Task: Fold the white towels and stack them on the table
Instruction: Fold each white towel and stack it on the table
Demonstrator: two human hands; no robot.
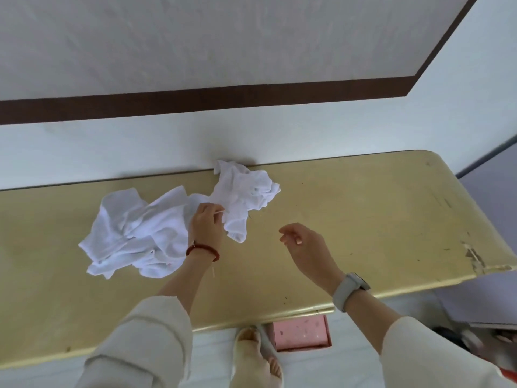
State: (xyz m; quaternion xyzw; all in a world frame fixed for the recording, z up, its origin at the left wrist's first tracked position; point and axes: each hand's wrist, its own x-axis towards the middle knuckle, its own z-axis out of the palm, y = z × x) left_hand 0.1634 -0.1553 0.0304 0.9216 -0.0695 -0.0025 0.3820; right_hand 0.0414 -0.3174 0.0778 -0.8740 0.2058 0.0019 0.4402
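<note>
A crumpled heap of white towels [134, 228] lies on the yellow table [363, 219], left of centre, with one bunched towel [246, 189] reaching back to the wall. My left hand [205, 222] is at the middle of the heap and pinches a fold of white cloth between thumb and fingers. My right hand [302, 245] hovers over bare tabletop to the right of the towels, fingers loosely curled, holding nothing. No folded towel is visible.
The table's back edge runs along a white wall [167, 141] with a dark brown band. Its right corner [475, 259] has chipped veneer. Below the front edge, a pink box [302, 331] and a foot [257, 357] are on the pale floor.
</note>
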